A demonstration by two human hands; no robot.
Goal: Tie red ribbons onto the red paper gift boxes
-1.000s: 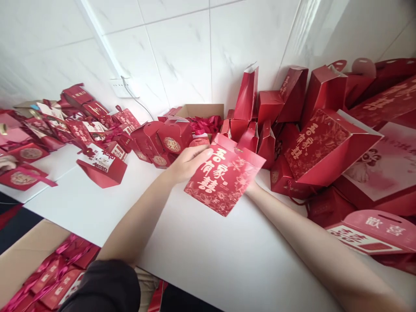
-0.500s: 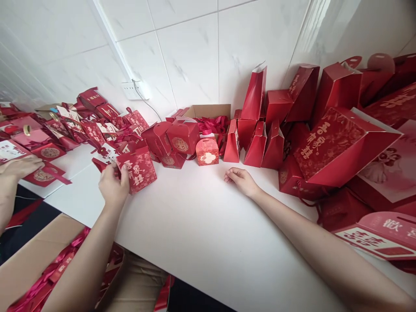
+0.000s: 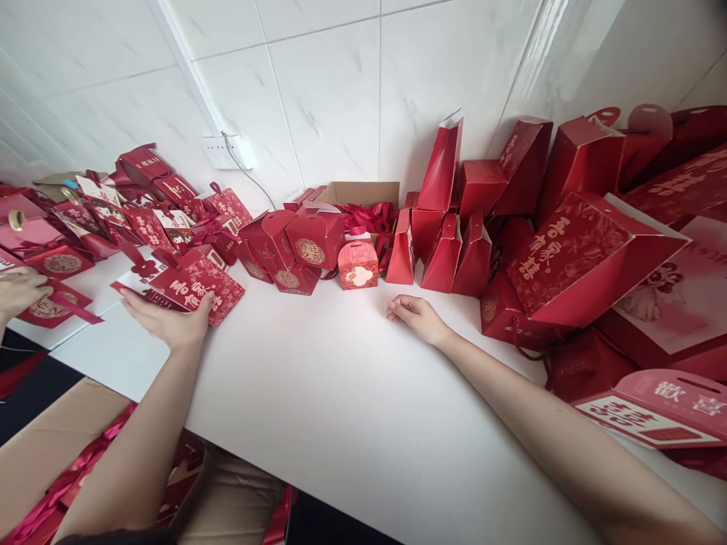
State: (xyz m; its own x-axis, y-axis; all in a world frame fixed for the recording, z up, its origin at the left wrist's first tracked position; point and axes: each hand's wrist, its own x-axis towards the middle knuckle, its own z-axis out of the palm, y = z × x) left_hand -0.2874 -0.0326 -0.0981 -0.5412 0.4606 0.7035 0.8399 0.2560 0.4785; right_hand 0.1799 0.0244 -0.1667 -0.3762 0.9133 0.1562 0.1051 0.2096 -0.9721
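At the left of the white table point(image 3: 318, 378), my left hand point(image 3: 173, 322) grips a red gift box point(image 3: 196, 284) with white lettering. Its thumb lies at the box's right side and the fingers stretch to the left. Against this box lies another red gift box point(image 3: 122, 288) with a ribbon loop on top; whether the fingers hold it too, I cannot tell. My right hand point(image 3: 417, 314) rests on the table with its fingers curled in, and nothing shows in them. Just behind it stand a small red box point(image 3: 359, 265) with a white flower shape and a tall narrow red box point(image 3: 400, 253).
Red gift boxes point(image 3: 573, 257) are piled high along the right. More boxes point(image 3: 159, 212) crowd the back left below a wall socket point(image 3: 227, 154). At far left is another person's hand point(image 3: 23, 295) by a ribboned box. A carton point(image 3: 62, 439) with ribbons stands below the table's front edge.
My left hand has moved left with the gift box, which now leans back more, and its fingers have stretched out to the left. My right hand has stayed in place.
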